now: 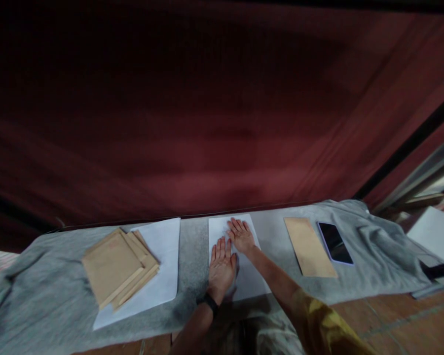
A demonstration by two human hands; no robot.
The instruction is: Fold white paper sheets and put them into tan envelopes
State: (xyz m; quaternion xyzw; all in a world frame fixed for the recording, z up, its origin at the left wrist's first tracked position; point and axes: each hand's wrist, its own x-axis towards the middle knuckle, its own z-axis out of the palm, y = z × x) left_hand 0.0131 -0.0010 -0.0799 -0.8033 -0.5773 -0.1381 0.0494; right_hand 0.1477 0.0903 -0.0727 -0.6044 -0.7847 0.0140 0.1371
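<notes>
The grey cloth-covered counter [192, 256] holds a thin white sheet of paper [251, 281] in the middle, with a stack of brown paper envelopes [114, 266] at its nine o'clock. The sheet looks light and floppy, and a corner seems the best place to lift it. The left hand [222, 266] and right hand [241, 235] lie flat on it, fingers stretched out.

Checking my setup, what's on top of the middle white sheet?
Both hands lie flat on the sheet: left hand nearer, right hand farther. Nothing else shows on it. The paper under them is covered.
</notes>
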